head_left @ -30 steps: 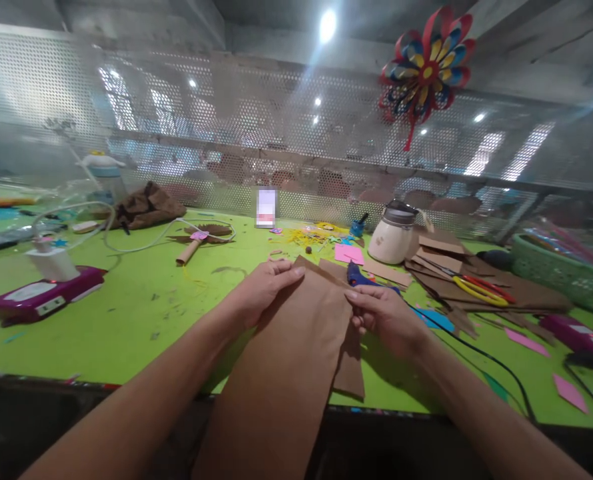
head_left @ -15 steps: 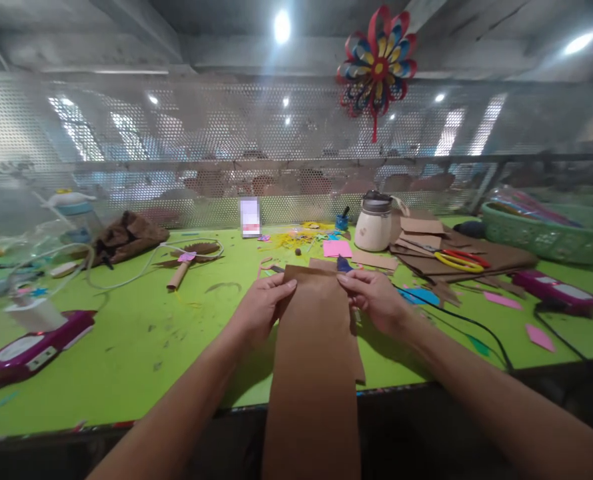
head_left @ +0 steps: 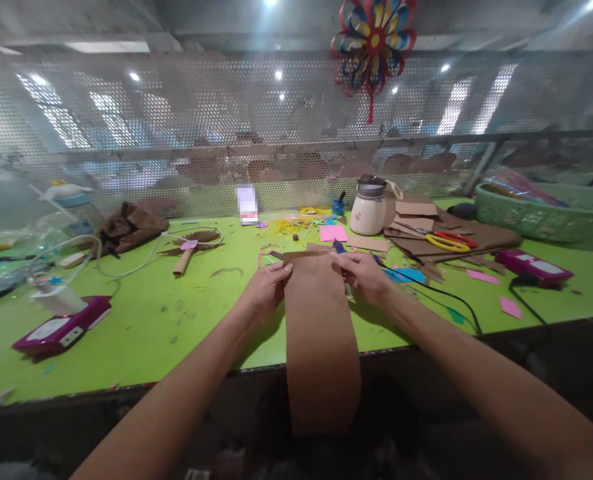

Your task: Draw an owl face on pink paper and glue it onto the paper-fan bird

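Fingers of the left hand [head_left: 268,288] pinch the far left corner of a long brown kraft-paper strip [head_left: 319,333]; the right hand [head_left: 364,275] pinches its far right corner. Its long axis runs from between the 2 hands, over the lime-green counter [head_left: 176,320] edge, toward the person.

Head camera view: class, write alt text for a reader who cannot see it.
Two bare hands, the left hand and the right hand, pinch the far corners of a long brown paper strip that hangs over the near edge of a green table. Behind lie yellow scissors, brown card pieces and a white jar.
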{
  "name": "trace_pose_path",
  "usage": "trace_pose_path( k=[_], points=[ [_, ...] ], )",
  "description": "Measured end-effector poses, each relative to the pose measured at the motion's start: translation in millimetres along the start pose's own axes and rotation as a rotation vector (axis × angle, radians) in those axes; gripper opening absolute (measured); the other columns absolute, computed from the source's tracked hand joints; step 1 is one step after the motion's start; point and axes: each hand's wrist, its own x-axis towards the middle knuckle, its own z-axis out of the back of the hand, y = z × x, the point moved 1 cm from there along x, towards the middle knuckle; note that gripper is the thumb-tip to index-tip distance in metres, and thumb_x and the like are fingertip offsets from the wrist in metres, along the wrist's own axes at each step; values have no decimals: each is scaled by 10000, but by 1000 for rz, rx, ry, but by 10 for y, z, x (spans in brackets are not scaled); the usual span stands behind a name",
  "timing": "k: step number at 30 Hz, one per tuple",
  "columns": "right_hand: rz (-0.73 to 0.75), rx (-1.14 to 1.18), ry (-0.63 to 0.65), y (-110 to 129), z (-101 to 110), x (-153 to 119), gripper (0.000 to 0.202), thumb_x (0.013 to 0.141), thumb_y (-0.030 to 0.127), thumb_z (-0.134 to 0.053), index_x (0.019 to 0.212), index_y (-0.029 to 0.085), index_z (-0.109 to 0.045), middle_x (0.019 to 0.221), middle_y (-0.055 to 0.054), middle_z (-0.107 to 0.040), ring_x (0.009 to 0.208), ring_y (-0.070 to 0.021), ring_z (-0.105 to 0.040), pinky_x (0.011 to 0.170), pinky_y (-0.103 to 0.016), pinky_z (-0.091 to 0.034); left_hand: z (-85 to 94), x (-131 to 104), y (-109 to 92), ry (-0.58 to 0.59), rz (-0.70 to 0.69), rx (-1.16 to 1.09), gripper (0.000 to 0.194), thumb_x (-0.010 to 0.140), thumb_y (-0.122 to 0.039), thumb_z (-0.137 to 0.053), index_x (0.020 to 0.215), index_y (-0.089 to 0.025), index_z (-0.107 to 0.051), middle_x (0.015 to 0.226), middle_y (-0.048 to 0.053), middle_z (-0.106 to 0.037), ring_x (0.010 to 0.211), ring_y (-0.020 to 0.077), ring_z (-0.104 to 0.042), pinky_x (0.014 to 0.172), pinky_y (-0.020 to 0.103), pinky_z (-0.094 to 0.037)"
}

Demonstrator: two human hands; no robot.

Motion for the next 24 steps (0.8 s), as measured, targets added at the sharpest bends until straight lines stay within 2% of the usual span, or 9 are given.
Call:
trace_pose_path(
  k=[4, 9, 13, 16, 20, 24],
  points=[
    [40, -50, 1, -5, -6, -10, 331, 621, 455, -810, 599, 170, -643, 542, 36, -494, 491, -82, -383, 486, -251, -315, -43, -44, -44, 3, -20, -12, 158, 837, -103, -616, 956, -92, -719, 902, 114, -754, 757, 186, -701, 743, 288, -546],
    [70, -73, -3, -12, -2, -8, 372, 634, 466, -797, 516, 177, -593, 477, 53, -421, 457, -73, -319, 457, -251, -251, -53, -61, -56, 9, -37, -25, 113, 839, -167, -650, 883, -95, -724, 826, 94, -750, 715, 175, -690, 717, 275, -541],
    [68, -65, -6, -44, 14, -5, 350, 646, 443, -799, 529, 175, -608, 491, 49, -441, 466, -71, -332, 458, -243, -253, -44, -46, -47, 14, -33, -19, 119, 819, -205, -695, 843, -91, -723, 756, 83, -741, 673, 170, -684, 697, 271, -537],
    [58, -46, -4, -72, 17, -6, 309, 649, 426, -804, 576, 175, -638, 521, 39, -507, 475, -76, -382, 472, -240, -303, -48, -40, -27, 27, -25, 0, 150, 789, -199, -732, 885, -84, -722, 787, 97, -749, 679, 172, -691, 696, 269, -537],
    [24, -6, 17, -98, -7, -2, 276, 624, 406, -822, 682, 168, -697, 621, 0, -643, 542, -118, -529, 548, -267, -430, -51, -34, 19, 70, -6, 18, 177, 785, -207, -736, 899, -71, -729, 836, 127, -758, 702, 188, -703, 707, 278, -544],
    [-24, 38, 25, -108, -17, 17, 353, 596, 393, -840, 843, 158, -749, 768, -56, -735, 657, -179, -647, 679, -337, -513, -40, -29, 42, 105, 9, 18, 176, 793, -222, -730, 891, -77, -737, 868, 132, -759, 738, 195, -706, 748, 288, -544]
  ],
)
